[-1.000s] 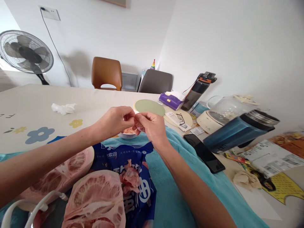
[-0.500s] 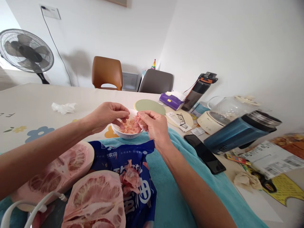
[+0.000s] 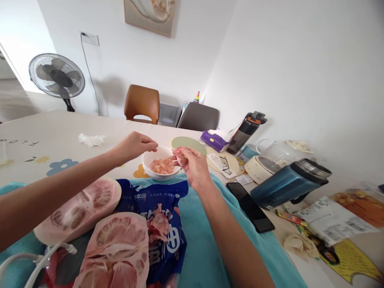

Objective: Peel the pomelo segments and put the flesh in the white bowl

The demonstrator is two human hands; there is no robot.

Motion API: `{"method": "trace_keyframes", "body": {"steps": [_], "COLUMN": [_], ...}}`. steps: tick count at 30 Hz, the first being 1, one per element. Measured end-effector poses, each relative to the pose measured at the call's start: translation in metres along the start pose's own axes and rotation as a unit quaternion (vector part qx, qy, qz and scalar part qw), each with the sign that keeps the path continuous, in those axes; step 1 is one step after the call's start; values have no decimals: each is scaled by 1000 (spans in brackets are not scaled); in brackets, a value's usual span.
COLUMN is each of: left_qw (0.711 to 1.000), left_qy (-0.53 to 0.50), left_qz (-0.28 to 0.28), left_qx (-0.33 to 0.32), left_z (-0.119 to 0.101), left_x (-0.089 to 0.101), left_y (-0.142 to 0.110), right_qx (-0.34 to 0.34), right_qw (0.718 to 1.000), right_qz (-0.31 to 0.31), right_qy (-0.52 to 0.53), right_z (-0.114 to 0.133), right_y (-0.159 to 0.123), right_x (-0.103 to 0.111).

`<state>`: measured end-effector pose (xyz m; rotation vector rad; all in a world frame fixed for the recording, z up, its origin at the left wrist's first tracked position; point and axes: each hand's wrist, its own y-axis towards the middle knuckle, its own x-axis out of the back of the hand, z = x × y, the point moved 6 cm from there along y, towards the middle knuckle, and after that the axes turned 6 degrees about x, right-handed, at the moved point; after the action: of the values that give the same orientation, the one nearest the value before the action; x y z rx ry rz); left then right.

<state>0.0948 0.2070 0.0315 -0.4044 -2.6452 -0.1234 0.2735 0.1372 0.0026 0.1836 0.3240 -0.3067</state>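
A white bowl (image 3: 150, 158) with pink pomelo flesh stands on the table just past a blue printed bag (image 3: 156, 200). My left hand (image 3: 133, 145) hovers over the bowl's left rim, fingers pinched together, nothing visible in them. My right hand (image 3: 192, 164) is at the bowl's right rim, fingers closed on a piece of pink pomelo (image 3: 181, 156). Two emptied pomelo rind halves lie near me: one (image 3: 81, 208) at the left, one (image 3: 117, 252) in front. Torn pink membrane scraps (image 3: 159, 226) lie on the bag.
A teal towel (image 3: 210, 240) covers the near table. At right: black phone (image 3: 250, 206), blue flask (image 3: 288, 184) lying down, glass-lidded pot (image 3: 270, 160), glasses (image 3: 224, 162), purple tissue pack (image 3: 214, 140), dark bottle (image 3: 244, 130), papers (image 3: 333, 220). A crumpled tissue (image 3: 91, 139), green round mat (image 3: 187, 143), chairs and a fan stand farther off.
My hands were pinched together on a pomelo piece above the bowl. They have parted: the left moved to the bowl's left rim, the right stays at the right rim. The camera has tilted up.
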Motion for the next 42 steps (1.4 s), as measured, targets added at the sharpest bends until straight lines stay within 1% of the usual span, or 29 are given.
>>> {"method": "trace_keyframes", "body": {"steps": [2,3,5,7,9,11,12,14,16,19,21,24,29,33,36,38,40,42], "left_qw": [994,988,972,948,919,899,893,887,880,863,862,869,872,879,899,911,918,920], "left_qy": [-104,-148,-227,-303,-370,-411,-423,-438,-454,-481,-483,-473,-468,-452,-417,-394,-380,-379], "left_qz": [12,16,34,71,115,141,143,134,117,112,108,100,82,67,63,44,24,22], "left_qx": [23,42,58,64,67,59,56,62,82,105,108,109,117,133,120,114,112,100], "left_z": [-8,-11,-20,-31,-39,-43,-43,-37,-27,-15,-11,-7,4,17,24,29,35,40], "left_x": [0,-2,-7,-15,-23,-28,-29,-30,-31,-35,-37,-38,-32,-21,-12,-4,2,6], "left_y": [-22,-34,-59,-84,-106,-123,-130,-140,-146,-153,-156,-161,-170,-179,-187,-189,-189,-187], "right_qx": [18,26,35,37,32,19,10,-8,-23,-24,-16,-17,-74,-121,-154,-170,-177,-176], "right_qw": [1000,999,997,995,992,990,989,987,985,986,987,988,982,977,973,970,968,968], "right_qz": [12,19,36,57,72,68,60,41,23,3,-4,-13,-24,-19,0,20,39,55], "right_qy": [21,32,56,79,97,119,132,158,170,165,160,156,171,175,172,172,174,169], "right_z": [14,21,35,45,49,47,45,37,28,20,17,14,7,0,-8,-12,-12,-9], "right_y": [-6,-11,-21,-34,-49,-64,-71,-85,-98,-114,-124,-134,-142,-145,-146,-146,-145,-143], "right_x": [-5,-8,-18,-30,-42,-51,-54,-57,-60,-63,-66,-71,-73,-67,-60,-56,-54,-54]}}
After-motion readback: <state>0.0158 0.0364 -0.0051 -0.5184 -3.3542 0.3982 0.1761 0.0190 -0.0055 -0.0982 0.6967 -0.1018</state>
